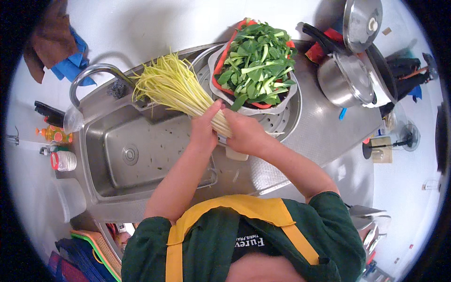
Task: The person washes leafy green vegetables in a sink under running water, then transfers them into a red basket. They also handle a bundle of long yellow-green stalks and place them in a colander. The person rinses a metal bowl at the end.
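Observation:
Both of my hands grip a bundle of yellow chives (pixel 176 84) by its pale stem end, in front of my chest. My left hand (pixel 206 128) holds it nearer the leafy part, while my right hand (pixel 245 130) is closed around the stems close to their ends. The yellow leaves fan out to the upper left, over the back rim of the sink. Just beyond my right hand, chopped leafy greens (pixel 260 67) are heaped in a red-rimmed basket within a white basin (pixel 282 107). That basin stands on a round perforated metal steamer tray (pixel 294 118).
The steel sink (pixel 141 151), with green scraps on its bottom, lies at the left under a curved faucet (pixel 74 88). Lidded pots (pixel 331 81) crowd the counter's right. A red-lidded jar (pixel 67 161) and an orange bottle (pixel 56 134) stand at the far left.

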Tool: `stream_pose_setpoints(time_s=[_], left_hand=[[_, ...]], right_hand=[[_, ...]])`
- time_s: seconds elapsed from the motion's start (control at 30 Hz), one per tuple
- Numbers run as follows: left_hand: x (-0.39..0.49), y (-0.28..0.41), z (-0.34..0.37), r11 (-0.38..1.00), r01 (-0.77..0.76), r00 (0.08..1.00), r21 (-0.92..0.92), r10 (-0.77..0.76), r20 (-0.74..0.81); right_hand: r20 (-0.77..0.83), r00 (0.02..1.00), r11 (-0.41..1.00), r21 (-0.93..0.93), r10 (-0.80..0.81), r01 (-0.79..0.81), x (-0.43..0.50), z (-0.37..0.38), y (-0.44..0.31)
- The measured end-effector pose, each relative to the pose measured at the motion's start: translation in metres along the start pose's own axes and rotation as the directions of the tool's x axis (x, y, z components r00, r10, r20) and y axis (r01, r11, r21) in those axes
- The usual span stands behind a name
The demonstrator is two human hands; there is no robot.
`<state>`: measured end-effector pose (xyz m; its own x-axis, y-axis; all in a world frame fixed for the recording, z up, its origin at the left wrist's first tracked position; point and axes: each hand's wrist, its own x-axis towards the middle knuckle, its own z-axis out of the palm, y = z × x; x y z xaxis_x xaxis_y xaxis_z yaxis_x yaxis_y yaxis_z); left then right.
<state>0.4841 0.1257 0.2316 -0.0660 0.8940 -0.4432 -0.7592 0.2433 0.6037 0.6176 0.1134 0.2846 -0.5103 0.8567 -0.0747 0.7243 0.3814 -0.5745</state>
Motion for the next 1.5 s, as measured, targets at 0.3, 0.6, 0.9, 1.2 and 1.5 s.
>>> stream_pose_setpoints(time_s=[0.3,0.6,0.9,1.2,1.5], left_hand=[[-0.002,0.032,0.013,1.0,0.001,0.99,0.009,-0.003,0.138],[-0.014,0.089,0.023,0.97,-0.187,0.959,-0.155,0.214,0.185],[-0.035,0.107,0.026,0.98,-0.189,0.95,-0.06,0.198,0.242],[-0.038,0.119,0.003,0.966,-0.174,0.968,0.192,0.131,0.215],[-0.032,0.112,-0.02,0.981,-0.099,0.989,0.164,0.079,0.121]], right_hand=[[-0.146,0.985,0.975,0.186,-0.092,0.119,-0.016,-0.025,-0.013],[-0.479,0.681,0.804,0.52,0.553,-0.288,-0.007,-0.106,0.16],[-0.338,0.68,0.72,0.559,0.651,-0.411,0.042,-0.087,0.218],[-0.077,0.756,0.462,0.829,0.65,-0.314,0.043,-0.1,0.202],[-0.231,0.613,0.478,0.834,0.755,-0.274,0.06,-0.064,0.215]])
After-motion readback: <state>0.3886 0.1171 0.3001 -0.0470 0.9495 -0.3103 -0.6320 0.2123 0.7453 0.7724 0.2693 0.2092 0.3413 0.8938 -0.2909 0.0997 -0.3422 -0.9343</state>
